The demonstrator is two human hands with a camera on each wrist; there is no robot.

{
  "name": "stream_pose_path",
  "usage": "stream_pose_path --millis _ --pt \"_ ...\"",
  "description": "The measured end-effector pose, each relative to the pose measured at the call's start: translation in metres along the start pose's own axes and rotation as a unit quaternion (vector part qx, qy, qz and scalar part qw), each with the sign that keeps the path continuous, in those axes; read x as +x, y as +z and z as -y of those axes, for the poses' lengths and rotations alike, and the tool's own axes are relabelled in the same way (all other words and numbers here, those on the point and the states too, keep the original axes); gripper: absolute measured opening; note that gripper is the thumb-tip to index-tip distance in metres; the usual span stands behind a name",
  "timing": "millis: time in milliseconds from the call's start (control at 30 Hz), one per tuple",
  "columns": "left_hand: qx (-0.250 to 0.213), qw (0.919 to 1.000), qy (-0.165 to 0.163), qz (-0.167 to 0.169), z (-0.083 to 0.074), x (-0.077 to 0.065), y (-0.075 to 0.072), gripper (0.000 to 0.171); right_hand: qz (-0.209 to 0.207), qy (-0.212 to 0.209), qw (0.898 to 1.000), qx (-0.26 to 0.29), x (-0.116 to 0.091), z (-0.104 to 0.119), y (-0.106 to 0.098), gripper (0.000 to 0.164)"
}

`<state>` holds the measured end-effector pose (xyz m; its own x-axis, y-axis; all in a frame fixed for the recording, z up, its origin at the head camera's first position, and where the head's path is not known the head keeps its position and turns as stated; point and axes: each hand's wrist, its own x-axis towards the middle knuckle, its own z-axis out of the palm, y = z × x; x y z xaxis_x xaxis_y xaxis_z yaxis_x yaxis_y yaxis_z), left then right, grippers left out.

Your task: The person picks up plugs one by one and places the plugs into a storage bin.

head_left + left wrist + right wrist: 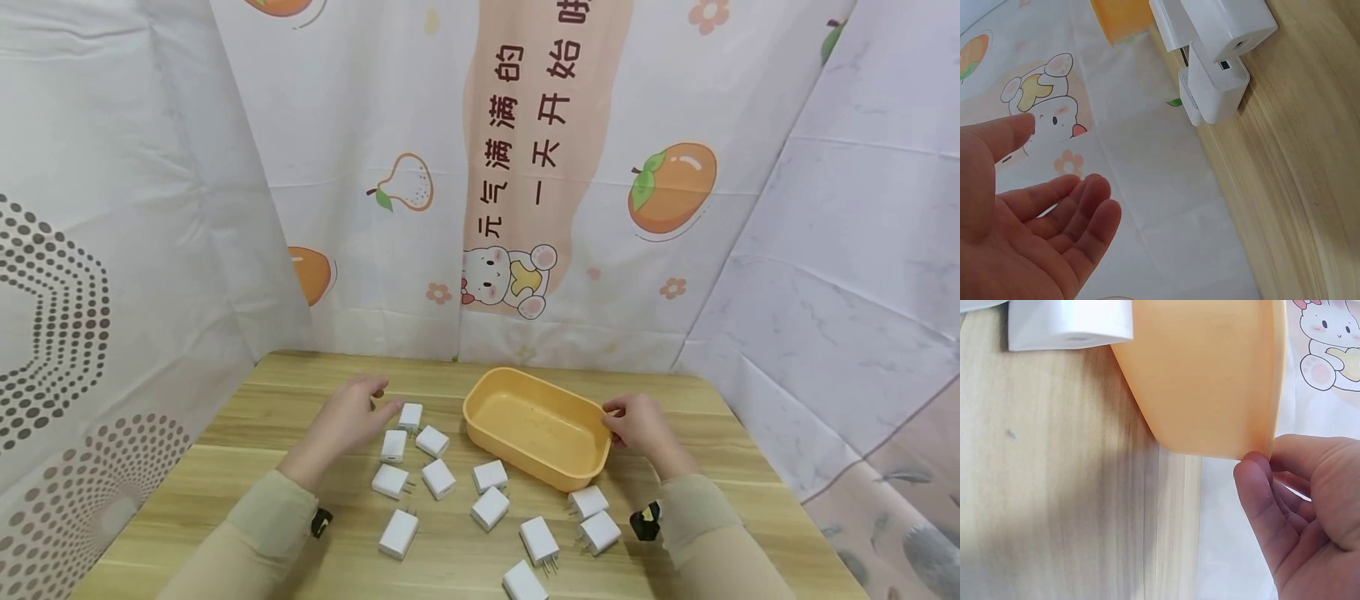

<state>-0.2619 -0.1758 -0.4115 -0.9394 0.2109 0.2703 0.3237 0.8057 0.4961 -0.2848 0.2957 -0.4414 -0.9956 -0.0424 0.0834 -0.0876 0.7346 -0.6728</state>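
Note:
A yellow plastic basin (536,421) stands on the table at the back, its long side slanting down to the right. My right hand (637,425) pinches the rim at its right end; the right wrist view shows thumb and finger of that hand (1310,506) meeting on the rim. My left hand (356,417) hovers at the left with relaxed, parted fingers and nothing in them. Nearest to it is a white charger plug (410,416). Several more white charger plugs (400,533) lie scattered in front of the basin. In the left wrist view, white plugs (1219,81) sit beyond the left hand (1041,219).
The wooden table (300,396) carries everything. A printed curtain (390,275) hangs behind its back edge, and pale cloths (840,250) hang at both sides. Two plugs (588,502) lie close to the basin's near right corner.

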Motion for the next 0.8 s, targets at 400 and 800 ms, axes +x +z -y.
stream_pose_path --millis 400,800 --pt "0.037 0.9928 -0.077 0.084 0.007 0.012 0.016 0.039 0.008 0.018 1.000 -0.009 0.002 0.003 -0.002 0.024" --pt "0.045 0.9856 -0.121 0.109 0.008 0.013 0.037 0.052 0.011 0.021 0.999 -0.045 0.004 0.004 0.002 0.015"
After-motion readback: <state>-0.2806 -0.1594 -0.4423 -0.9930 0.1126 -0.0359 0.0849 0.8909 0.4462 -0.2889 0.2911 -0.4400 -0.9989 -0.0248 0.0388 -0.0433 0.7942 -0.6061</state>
